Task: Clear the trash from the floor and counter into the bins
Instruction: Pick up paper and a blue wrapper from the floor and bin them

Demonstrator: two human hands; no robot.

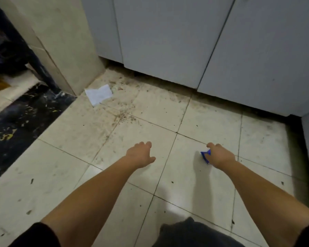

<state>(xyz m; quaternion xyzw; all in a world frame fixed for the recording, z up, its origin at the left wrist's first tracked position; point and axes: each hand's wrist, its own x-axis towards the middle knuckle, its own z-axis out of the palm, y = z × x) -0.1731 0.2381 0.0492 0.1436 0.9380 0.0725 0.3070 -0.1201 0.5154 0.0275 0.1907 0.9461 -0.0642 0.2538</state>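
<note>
- A blue wrapper [205,155] is gripped by the right hand [219,155]
- The left hand [141,155] is held open, empty
- White paper [98,94] is seen on the floor [194,184], well beyond the left hand

We see paper scrap [98,94] on floor [78,157] far left, at pillar [61,41] base. Cabinets [185,41] behind, right of pillar. Left hand [140,155] centre; right hand [220,155] right of it, wrapper [205,155] against it.
</note>
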